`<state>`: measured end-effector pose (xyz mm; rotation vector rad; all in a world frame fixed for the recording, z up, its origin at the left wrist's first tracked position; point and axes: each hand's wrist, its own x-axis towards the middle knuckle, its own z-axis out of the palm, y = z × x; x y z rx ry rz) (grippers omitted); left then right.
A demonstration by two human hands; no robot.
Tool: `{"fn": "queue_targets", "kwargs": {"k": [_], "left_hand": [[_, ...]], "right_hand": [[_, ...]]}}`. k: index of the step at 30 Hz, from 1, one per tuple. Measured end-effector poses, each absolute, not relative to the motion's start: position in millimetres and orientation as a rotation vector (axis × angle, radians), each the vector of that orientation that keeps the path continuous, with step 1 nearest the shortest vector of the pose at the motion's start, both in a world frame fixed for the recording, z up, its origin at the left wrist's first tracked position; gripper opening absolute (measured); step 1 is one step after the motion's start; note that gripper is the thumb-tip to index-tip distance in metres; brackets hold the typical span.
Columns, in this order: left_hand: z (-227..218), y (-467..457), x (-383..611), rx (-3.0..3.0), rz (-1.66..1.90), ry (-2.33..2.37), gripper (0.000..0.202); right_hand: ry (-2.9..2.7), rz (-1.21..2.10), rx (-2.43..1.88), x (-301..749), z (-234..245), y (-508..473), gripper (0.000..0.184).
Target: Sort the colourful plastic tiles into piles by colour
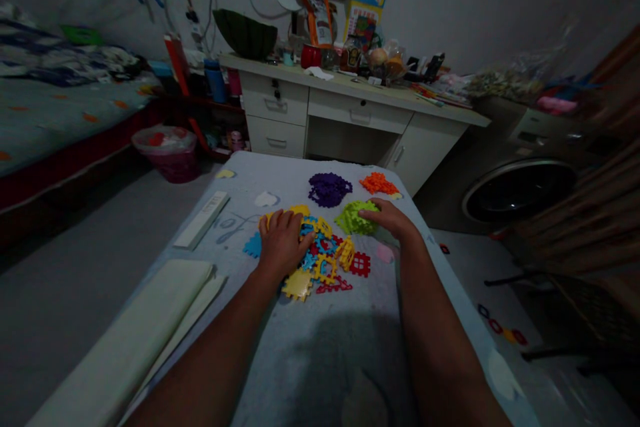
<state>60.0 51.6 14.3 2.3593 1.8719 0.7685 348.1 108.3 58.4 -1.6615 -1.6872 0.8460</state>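
Observation:
My left hand (283, 241) lies palm down on a mixed heap of plastic interlocking tiles (327, 260) in blue, yellow and red, its fingers curled over the pieces. My right hand (390, 217) rests at the right edge of a pile of light green tiles (353, 219), fingertips touching it. Behind them lie a purple pile (329, 189) and a smaller orange pile (379, 183). All of it sits on a table covered with a pale grey-blue cloth (325, 347).
A flat white box (203, 219) and a long pale pad (130, 340) lie on the table's left side. Beyond stand a cluttered white desk (350, 107), a pink-lined bin (167, 150), a bed (55, 113) and a washing machine (520, 180). Loose tiles (500, 327) lie on the floor at right.

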Motion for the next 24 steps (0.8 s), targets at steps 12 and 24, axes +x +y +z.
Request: {"fn": "queue_targets", "kwargs": {"k": [12, 24], "left_hand": [[15, 65, 45, 2.079, 0.995, 1.801, 0.038], [36, 54, 51, 2.334, 0.815, 1.432, 0.051]], "right_hand": [[-2.046, 1.337, -0.986, 263, 87, 85, 0.034], [-1.750, 0.630, -1.703, 291, 15, 118, 0.059]]}}
